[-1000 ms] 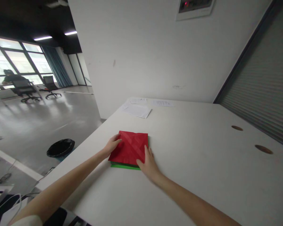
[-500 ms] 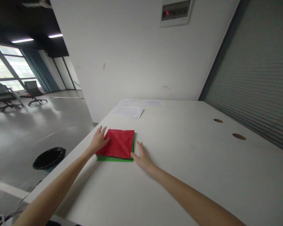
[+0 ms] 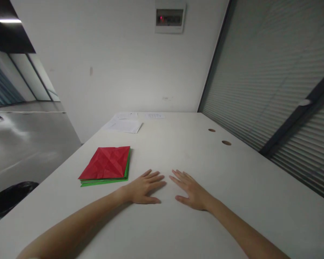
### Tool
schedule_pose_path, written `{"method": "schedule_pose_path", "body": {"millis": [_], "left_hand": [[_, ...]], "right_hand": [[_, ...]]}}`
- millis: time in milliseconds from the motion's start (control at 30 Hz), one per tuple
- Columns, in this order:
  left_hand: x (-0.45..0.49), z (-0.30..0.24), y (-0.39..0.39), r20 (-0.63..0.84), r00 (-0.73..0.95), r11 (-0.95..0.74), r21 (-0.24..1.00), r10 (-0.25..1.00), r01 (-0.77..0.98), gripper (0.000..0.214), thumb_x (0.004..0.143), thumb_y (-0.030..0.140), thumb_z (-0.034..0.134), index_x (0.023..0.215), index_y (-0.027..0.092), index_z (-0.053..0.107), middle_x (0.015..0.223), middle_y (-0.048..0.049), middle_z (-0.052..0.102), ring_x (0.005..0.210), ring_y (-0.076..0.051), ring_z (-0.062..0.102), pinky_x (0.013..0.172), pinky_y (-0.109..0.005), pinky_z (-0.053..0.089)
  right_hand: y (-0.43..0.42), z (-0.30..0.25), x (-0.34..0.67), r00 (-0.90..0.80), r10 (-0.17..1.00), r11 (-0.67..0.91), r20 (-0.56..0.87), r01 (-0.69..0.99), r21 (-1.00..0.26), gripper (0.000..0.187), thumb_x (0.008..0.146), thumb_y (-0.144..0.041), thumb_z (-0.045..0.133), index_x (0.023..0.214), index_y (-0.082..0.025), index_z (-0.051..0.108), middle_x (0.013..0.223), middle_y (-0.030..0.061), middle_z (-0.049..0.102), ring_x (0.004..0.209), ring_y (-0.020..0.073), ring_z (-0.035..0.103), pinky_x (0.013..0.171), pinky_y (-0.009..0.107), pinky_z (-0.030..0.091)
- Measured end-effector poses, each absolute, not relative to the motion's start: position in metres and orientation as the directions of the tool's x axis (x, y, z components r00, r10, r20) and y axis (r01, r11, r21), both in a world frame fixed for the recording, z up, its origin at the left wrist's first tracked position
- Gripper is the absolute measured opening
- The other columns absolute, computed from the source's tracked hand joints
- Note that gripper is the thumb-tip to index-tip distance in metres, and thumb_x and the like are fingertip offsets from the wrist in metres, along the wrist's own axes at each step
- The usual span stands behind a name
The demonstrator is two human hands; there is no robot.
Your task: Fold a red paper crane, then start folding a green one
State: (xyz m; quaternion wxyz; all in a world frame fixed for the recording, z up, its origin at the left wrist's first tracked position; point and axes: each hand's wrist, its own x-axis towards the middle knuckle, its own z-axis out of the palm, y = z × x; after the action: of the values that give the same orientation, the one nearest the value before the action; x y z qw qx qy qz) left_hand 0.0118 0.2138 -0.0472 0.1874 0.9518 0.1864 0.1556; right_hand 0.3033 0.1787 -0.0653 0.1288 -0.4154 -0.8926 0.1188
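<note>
My left hand is over the white table with its fingers spread and nothing in it. Facing it, a small gap away, my right hand is also spread and holds nothing. Both hands look flat on or just above the tabletop. To the left of my left hand lies a stack of creased square paper sheets, red on top with green edges showing beneath. Neither hand touches the stack.
White printed papers lie at the far left of the table. Two round holes, one here, pierce the tabletop near the blinds on the right. A bin with a black liner stands on the floor at left.
Both hands have let go of the paper stack's sides and moved right, onto the bare tabletop. The view has turned to the right.
</note>
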Motion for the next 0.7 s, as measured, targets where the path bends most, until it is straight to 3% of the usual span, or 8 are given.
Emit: {"method": "schedule_pose_path", "body": {"millis": [533, 633, 700], "left_hand": [[0.0048, -0.0516, 0.2162, 0.150, 0.897, -0.866, 0.367, 0.415, 0.340, 0.072, 0.085, 0.052, 0.059, 0.148, 0.029, 0.033, 0.155, -0.0091, 0.027, 0.143, -0.031, 0.025, 0.118, -0.052, 0.014], [0.0065, -0.0517, 0.2161, 0.159, 0.897, -0.874, 0.349, 0.412, 0.339, 0.072, 0.084, 0.052, 0.059, 0.147, 0.028, 0.035, 0.154, -0.0103, 0.030, 0.142, -0.032, 0.028, 0.117, -0.052, 0.015], [0.0092, -0.0506, 0.2163, 0.182, 0.893, -0.885, 0.316, 0.411, 0.342, 0.068, 0.084, 0.052, 0.060, 0.144, 0.026, 0.041, 0.151, -0.0111, 0.037, 0.139, -0.032, 0.034, 0.116, -0.050, 0.021]], "right_hand": [[0.1799, -0.0678, 0.3023, -0.645, 0.763, 0.620, 0.044, 0.712, -0.330, 0.078, 0.086, -0.060, 0.052, 0.151, -0.028, 0.023, 0.158, 0.0072, 0.021, 0.146, 0.0280, 0.016, 0.118, 0.055, 0.011], [0.1815, -0.0665, 0.3025, -0.630, 0.773, 0.612, 0.077, 0.709, -0.351, 0.076, 0.085, -0.059, 0.054, 0.149, -0.027, 0.029, 0.156, 0.0078, 0.028, 0.144, 0.0285, 0.023, 0.117, 0.054, 0.016], [0.1846, -0.0649, 0.3026, -0.544, 0.822, 0.560, 0.171, 0.716, -0.417, 0.066, 0.087, -0.056, 0.053, 0.144, -0.025, 0.042, 0.148, 0.0096, 0.043, 0.138, 0.0275, 0.037, 0.114, 0.051, 0.026]]}}
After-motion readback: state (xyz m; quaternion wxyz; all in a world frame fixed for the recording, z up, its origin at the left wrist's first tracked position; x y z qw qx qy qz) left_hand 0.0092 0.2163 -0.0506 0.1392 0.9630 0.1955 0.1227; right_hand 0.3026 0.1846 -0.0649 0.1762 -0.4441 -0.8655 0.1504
